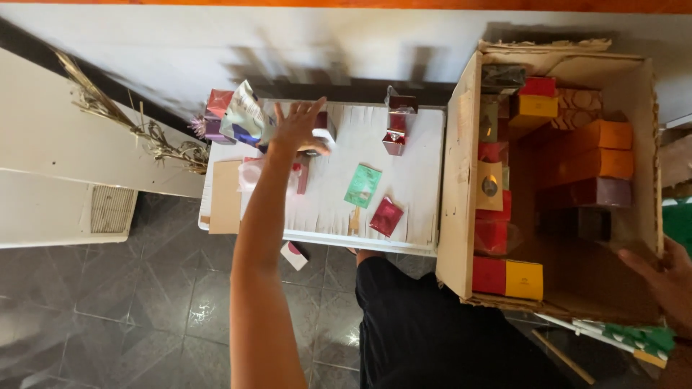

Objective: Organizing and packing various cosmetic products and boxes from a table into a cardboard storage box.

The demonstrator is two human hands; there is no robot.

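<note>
two hands out | left hand [297,124] stretched over white table [418,155], fingers spread, above small white box [322,137], holding nothing | right hand [667,277] on cardboard box [455,187] rim, fingers curled over its edge | green packet [362,185] and red packet [386,216] lie mid-table

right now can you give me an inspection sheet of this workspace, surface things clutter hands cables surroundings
surface: small white table, top scuffed and streaked
job's things: white object under the fingers; open cardboard box packed with red, orange and yellow boxes
clutter: green packet, red packet, small red boxes at the back, crumpled wrapper, white and pink box on the floor
hands: left hand spread open over the white object; right hand gripping the cardboard box edge
cables: nothing seen
surroundings: dark tiled floor, white wall, dried plant on the left
</note>
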